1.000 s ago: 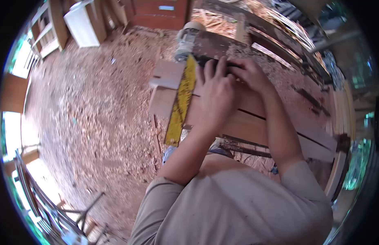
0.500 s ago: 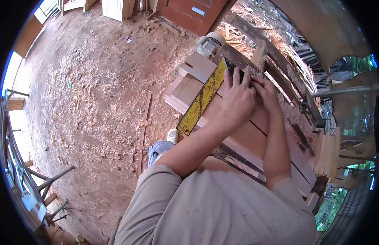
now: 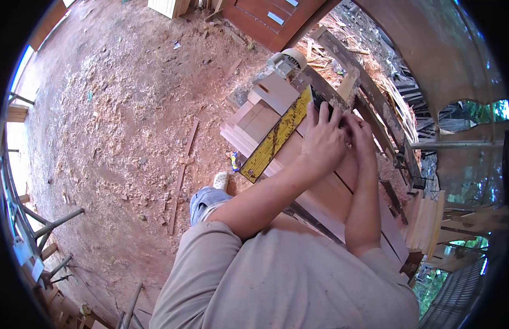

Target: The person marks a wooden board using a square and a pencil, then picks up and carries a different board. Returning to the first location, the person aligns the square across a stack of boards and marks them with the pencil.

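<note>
A yellow-bladed try square (image 3: 276,135) lies slantwise across several light wooden boards (image 3: 315,174). Its blade is worn and stained dark, and the dark stock sits at the far right edge of the boards. My left hand (image 3: 324,136) rests over the stock end, fingers bent down onto it. Close beside it, my right hand (image 3: 363,138) is curled at the boards' right edge, just past the left fingers. The right fingertips are mostly hidden, and I cannot see what they hold.
A motor (image 3: 287,63) stands beyond the boards' far end. Wood shavings (image 3: 128,126) cover the ground at the left, with a thin wooden strip (image 3: 184,164) lying there. A red-brown door panel (image 3: 265,22) is at the back. Long dark beams (image 3: 369,82) run along the right.
The view has shifted a little. My right hand has drawn slightly back toward me along the boards' edge, its fingers more curled. The try square stays across the boards under my left hand.
</note>
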### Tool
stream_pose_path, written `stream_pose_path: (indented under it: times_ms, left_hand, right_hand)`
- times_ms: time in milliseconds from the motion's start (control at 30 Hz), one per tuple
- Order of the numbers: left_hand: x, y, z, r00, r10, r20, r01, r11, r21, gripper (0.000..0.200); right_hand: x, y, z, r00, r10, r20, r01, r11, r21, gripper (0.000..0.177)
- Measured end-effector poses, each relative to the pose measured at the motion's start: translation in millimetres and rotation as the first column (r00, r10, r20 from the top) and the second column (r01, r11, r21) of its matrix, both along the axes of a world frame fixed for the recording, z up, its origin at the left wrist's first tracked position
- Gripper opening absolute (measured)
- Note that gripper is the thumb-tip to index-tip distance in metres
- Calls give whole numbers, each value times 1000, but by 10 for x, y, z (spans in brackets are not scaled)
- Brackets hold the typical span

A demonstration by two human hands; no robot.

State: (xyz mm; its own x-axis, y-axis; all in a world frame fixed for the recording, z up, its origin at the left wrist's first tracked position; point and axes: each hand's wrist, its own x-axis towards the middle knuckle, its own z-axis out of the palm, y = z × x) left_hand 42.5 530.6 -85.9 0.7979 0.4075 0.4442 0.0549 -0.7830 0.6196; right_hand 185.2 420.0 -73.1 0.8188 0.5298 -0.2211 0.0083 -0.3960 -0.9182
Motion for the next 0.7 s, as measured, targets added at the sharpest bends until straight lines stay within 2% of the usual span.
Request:
stream_pose_path:
  times_ms: [67,167,400,533,700]
  left_hand:
    - [-3,16,10,1000,-5,-22,5,1000,18,29]
    - [-2,12,14,999,-6,-41,8,999,38,30]
    - [-32,11,51,997,-31,-66,31,1000,5,30]
    - [-44,10,67,995,-57,-81,58,998,13,31]
    - [-43,4,54,997,-36,-66,38,999,35,30]
  right_hand:
    - [-15,9,-43,994,66,-85,-67,998,-4,26]
    - [-32,9,-18,979,176,-100,-171,984,56,28]
    - [-101,35,90,964,179,-196,-164,982,94,33]
    - [-123,4,135,971,143,-191,-129,988,83,36]
    - [-96,-6,80,961,207,-181,-181,972,147,38]
